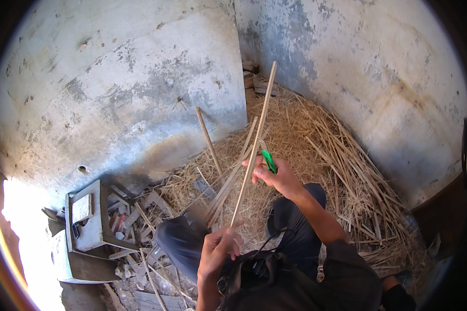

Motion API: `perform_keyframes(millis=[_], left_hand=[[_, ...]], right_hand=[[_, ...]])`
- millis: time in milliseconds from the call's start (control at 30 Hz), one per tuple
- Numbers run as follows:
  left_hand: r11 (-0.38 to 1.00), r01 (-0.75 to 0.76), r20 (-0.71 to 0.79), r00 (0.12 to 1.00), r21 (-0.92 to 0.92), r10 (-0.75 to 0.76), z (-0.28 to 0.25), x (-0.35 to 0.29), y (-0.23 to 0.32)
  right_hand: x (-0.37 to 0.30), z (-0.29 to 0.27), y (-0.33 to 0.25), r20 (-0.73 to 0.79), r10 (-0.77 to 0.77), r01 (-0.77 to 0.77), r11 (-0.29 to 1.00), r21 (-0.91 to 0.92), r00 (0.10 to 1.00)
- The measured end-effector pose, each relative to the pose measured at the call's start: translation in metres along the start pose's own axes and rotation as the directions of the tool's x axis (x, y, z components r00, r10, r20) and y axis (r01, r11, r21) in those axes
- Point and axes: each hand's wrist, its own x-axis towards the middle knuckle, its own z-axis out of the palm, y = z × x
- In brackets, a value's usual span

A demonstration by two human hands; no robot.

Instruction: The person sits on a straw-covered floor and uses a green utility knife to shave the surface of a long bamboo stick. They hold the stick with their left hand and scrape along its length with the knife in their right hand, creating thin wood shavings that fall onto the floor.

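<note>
A long, pale bamboo strip [263, 111] slants up and away in front of me, over my lap. Its lower end is in my left hand [220, 248], whose fingers are closed round it. My right hand [277, 176] grips a green utility knife [269, 161] at about the strip's middle. Fingers of that hand reach to the strip; the knife's blade is too hidden to make out.
Straw-like shavings [296, 124] cover the floor ahead, with a pile of long strips [355, 179] at right. A stick [209, 137] leans against the worn wall [140, 78]. A battered wooden stool [91, 236] lies at left amid debris. My bent knees flank the work.
</note>
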Motion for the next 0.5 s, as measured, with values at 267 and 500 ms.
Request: perform_keyframes(millis=[267,500], left_hand=[[0.997,-0.076,0.130,0.989,0.030,0.071,0.001,0.003,-0.002],[0.983,-0.039,0.069,0.997,0.180,0.027,-0.011,-0.003,-0.005]], right_hand=[[0.000,0.004,-0.001,-0.135,-0.047,0.058,0.995,0.077,0.990],[-0.004,-0.001,-0.018,-0.111,-0.243,0.238,0.969,-0.061,0.964]])
